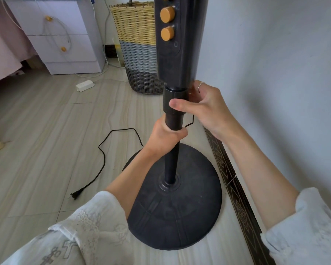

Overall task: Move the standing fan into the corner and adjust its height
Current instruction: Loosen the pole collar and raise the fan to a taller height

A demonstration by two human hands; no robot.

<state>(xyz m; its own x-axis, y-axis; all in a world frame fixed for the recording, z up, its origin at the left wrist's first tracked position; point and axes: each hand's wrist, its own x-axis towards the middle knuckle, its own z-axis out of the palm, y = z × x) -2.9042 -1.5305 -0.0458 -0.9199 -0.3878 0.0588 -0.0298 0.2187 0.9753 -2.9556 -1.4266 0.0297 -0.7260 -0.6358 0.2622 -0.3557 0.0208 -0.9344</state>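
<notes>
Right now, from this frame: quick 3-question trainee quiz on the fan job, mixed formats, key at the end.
1. True or false: the plug lies unplugged on the floor.
2. What does the right hand grip? A) height collar B) base C) basket
3. Fill in: the left hand wraps the ____ below the collar.

Key: 1 true; 2 A; 3 pole

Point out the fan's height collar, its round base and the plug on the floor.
height collar (175, 100), head view, on the collar's front, left of the thumb.
round base (172, 217), head view, on its bare top surface below the pole.
plug (76, 194), head view, on the plug body at the cord's end.
</notes>
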